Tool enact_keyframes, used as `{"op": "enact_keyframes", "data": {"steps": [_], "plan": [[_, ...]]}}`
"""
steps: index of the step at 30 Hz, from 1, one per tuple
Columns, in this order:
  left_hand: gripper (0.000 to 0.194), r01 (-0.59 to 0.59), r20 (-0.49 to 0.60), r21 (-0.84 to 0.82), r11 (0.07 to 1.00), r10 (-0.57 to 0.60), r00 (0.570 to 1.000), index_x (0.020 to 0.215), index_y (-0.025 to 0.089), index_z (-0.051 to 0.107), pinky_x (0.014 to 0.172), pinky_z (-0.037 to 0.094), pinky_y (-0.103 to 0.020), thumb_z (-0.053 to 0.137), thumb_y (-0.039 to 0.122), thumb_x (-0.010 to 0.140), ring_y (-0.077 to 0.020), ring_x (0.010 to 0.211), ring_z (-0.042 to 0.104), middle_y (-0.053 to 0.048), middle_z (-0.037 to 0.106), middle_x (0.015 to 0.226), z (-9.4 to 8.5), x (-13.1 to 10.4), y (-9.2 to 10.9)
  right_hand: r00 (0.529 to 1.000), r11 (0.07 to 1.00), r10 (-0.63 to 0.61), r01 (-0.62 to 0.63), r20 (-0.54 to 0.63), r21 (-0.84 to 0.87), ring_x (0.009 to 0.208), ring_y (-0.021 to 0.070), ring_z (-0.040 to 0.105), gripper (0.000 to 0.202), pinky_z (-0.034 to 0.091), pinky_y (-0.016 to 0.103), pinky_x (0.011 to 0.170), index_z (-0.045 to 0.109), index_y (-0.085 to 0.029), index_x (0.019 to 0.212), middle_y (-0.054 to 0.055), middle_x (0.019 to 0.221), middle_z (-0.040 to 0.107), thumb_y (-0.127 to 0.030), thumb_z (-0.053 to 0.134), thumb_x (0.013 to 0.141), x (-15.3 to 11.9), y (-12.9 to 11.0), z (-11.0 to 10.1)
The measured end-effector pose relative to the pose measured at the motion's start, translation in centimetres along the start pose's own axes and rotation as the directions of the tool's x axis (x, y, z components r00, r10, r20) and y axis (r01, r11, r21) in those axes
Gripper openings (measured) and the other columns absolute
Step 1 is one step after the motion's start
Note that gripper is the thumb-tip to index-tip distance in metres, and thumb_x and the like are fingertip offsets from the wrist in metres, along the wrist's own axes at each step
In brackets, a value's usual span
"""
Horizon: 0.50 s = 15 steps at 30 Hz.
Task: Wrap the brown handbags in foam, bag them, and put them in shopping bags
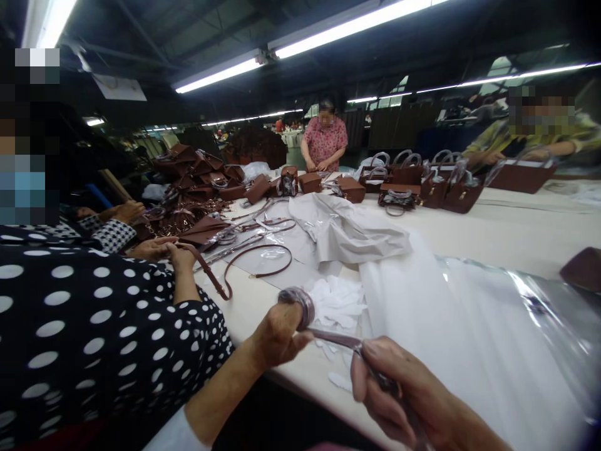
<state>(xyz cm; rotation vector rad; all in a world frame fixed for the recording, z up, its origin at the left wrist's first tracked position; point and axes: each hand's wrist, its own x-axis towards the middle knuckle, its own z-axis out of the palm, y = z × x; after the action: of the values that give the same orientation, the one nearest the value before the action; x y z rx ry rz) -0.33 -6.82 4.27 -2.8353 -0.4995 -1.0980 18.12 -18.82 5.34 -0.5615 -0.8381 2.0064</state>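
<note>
A brown bag strap [335, 339], which looks wrapped in clear plastic, stretches between my two hands over the table's front edge. My left hand [282, 332] is closed around its coiled part [304, 305], the loops standing out above the fingers. Lower right, my right hand [399, 382] pinches the strap's free length between thumb and fingers, and the rest hangs down past the palm. Just behind the coil lies a heap of white paper pieces [335, 300].
White sheeting [422, 300] and clear plastic [539, 307] cover the right side. Crumpled grey sheet [347, 228] lies mid-table. Brown handbags [453, 186] and piled pieces [197, 169] stand beyond. A co-worker in polka dots [103, 319] sits close left, holding another strap [209, 269]; others work across the table.
</note>
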Motion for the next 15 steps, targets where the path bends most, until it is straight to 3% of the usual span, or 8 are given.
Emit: {"op": "enact_keyframes", "data": {"steps": [2,5,7,9,10,12,13,15], "plan": [[0.039,-0.013,0.021,0.022,1.0,0.013,1.0,0.076,0.014,0.048,0.053,0.039,-0.029,0.031,0.047,0.088,-0.0175,0.056,0.05,-0.005,0.051,0.06,1.0,-1.0,0.8,0.999,0.987,-0.003,-0.003,0.04,0.162,0.024,0.0047,0.029,0.045,0.025,0.014,0.025,0.06,-0.008,0.072,-0.006,0.034,0.032,-0.04,0.035,0.09,1.0,-1.0,-0.5],[0.026,0.046,0.1,0.027,0.999,-0.048,0.994,0.071,0.016,0.046,0.05,0.033,-0.027,0.038,0.033,0.088,-0.0141,0.051,0.045,-0.001,0.049,0.056,1.2,-2.0,1.8,0.991,0.962,0.09,-0.111,0.098,0.247,0.024,0.0039,0.023,0.038,0.023,0.013,0.022,0.055,-0.013,0.069,-0.009,0.035,0.029,-0.046,0.045,0.085,2.5,-1.8,-2.4],[0.027,0.115,0.18,-0.039,0.993,-0.107,0.978,0.068,0.016,0.046,0.05,0.031,-0.026,0.036,0.03,0.089,-0.0136,0.051,0.045,-0.002,0.049,0.056,0.4,-2.4,2.4,0.982,0.981,0.183,-0.186,0.057,0.059,0.025,0.0032,0.025,0.037,0.022,0.013,0.023,0.053,-0.013,0.069,-0.009,0.038,0.034,-0.048,0.049,0.082,3.0,-2.5,-4.0],[0.031,0.31,0.345,-0.183,0.933,-0.235,0.909,0.066,0.015,0.048,0.051,0.031,-0.025,0.035,0.032,0.089,-0.0129,0.054,0.047,-0.002,0.052,0.058,-0.7,-2.6,3.1,0.977,0.927,0.206,-0.214,-0.061,-0.307,0.03,0.0028,0.035,0.031,0.025,0.012,0.025,0.054,-0.013,0.082,-0.006,0.051,0.047,-0.043,0.058,0.078,3.0,-3.3,-5.3],[0.034,0.46,0.46,-0.284,0.841,-0.301,0.835,0.066,0.015,0.05,0.049,0.031,-0.024,0.034,0.034,0.089,-0.0116,0.051,0.047,-0.002,0.052,0.057,-1.4,-2.6,3.4,0.978,0.855,0.182,-0.209,-0.102,-0.474,0.036,0.0034,0.041,0.031,0.029,0.012,0.029,0.053,-0.014,0.089,-0.004,0.061,0.052,-0.04,0.063,0.075,3.0,-3.8,-5.8],[0.043,0.749,0.67,-0.454,0.483,-0.37,0.644,0.066,0.014,0.054,0.043,0.03,-0.021,0.032,0.042,0.09,-0.008,0.039,0.04,0.001,0.047,0.047,-2.7,-2.3,3.9,0.987,0.712,0.138,-0.157,-0.082,-0.684,0.05,0.0059,0.051,0.035,0.04,0.014,0.04,0.052,-0.015,0.093,-0.002,0.072,0.054,-0.038,0.067,0.072,2.9,-4.3,-6.2],[0.048,0.822,0.732,-0.51,0.255,-0.373,0.57,0.065,0.013,0.056,0.039,0.028,-0.019,0.031,0.047,0.089,-0.0066,0.033,0.034,0.003,0.042,0.04,-3.4,-2.0,4.1,0.992,0.674,0.117,-0.114,-0.047,-0.73,0.055,0.0071,0.052,0.031,0.043,0.016,0.046,0.053,-0.014,0.088,-0.001,0.071,0.053,-0.041,0.063,0.076,2.9,-4.3,-6.1],[0.055,0.787,0.763,-0.597,-0.154,-0.412,0.498,0.061,0.011,0.058,0.034,0.027,-0.018,0.032,0.053,0.086,-0.0055,0.026,0.027,0.006,0.03,0.031,-4.6,-0.8,4.1,0.998,0.653,0.065,-0.026,0.022,-0.757,0.058,0.0081,0.052,0.037,0.044,0.019,0.053,0.054,-0.013,0.082,0.0,0.068,0.051,-0.047,0.041,0.087,3.1,-3.5,-5.7]]}}
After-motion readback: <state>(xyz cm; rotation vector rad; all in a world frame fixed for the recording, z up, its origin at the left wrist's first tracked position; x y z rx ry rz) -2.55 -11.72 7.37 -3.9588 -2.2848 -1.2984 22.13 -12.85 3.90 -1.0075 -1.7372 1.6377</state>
